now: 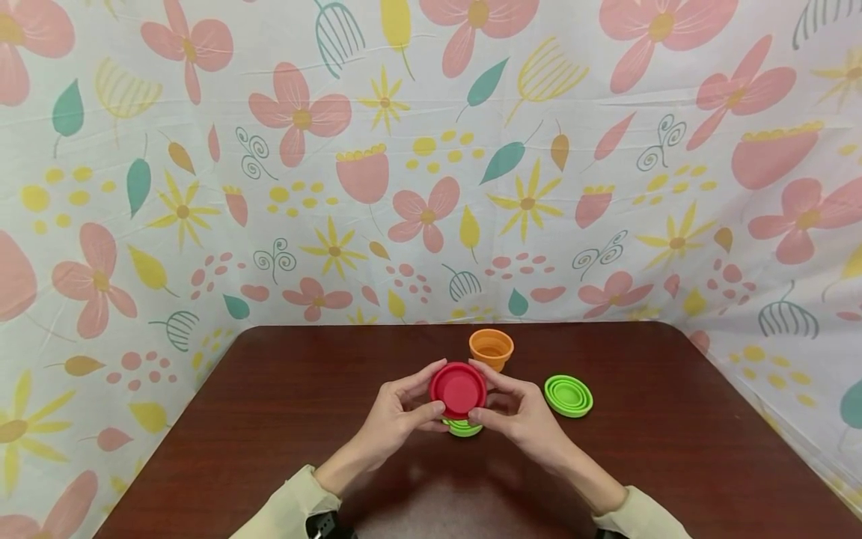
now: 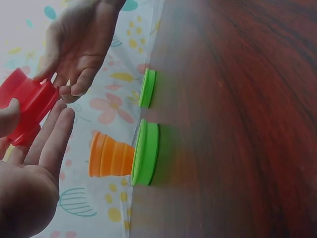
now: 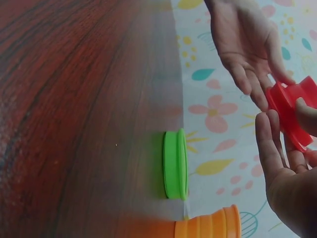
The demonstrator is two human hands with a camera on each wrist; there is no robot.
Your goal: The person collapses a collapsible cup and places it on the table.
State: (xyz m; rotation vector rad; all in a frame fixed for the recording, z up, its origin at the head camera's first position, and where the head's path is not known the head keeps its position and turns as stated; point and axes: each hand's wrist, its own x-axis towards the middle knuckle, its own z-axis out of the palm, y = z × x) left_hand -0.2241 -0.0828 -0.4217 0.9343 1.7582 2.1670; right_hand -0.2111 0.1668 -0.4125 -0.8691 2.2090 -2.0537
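From my remote seat I look first through the head camera. The left hand [image 1: 397,408] grips a red cup [image 1: 459,391] by its left side, with the thumb on the front of the rim, and the right hand [image 1: 528,412] pinches the same cup by its right side. So the cup is held between both hands, above the dark brown table [image 1: 283,427], and its round opening looks toward me. Just below it one green cup [image 1: 463,429] shows only partly, because the red one covers the rest. Behind the hands I see an orange cup [image 1: 491,346], which stands upright, and to the right of the right hand lies another green cup [image 1: 569,397], folded flat into rings. A flowered cloth [image 1: 424,150] hangs behind the table

In the left wrist view the scene is turned on its side. There I see that the red cup is partly unfolded, with a step in its wall, and that some fingers of the left hand lie nearly straight beside it. The orange cup appears with its full ridged wall

The right wrist view shows the red cup between the hands again; one flat green piece sits on the table, and the orange cup is cut by the lower edge
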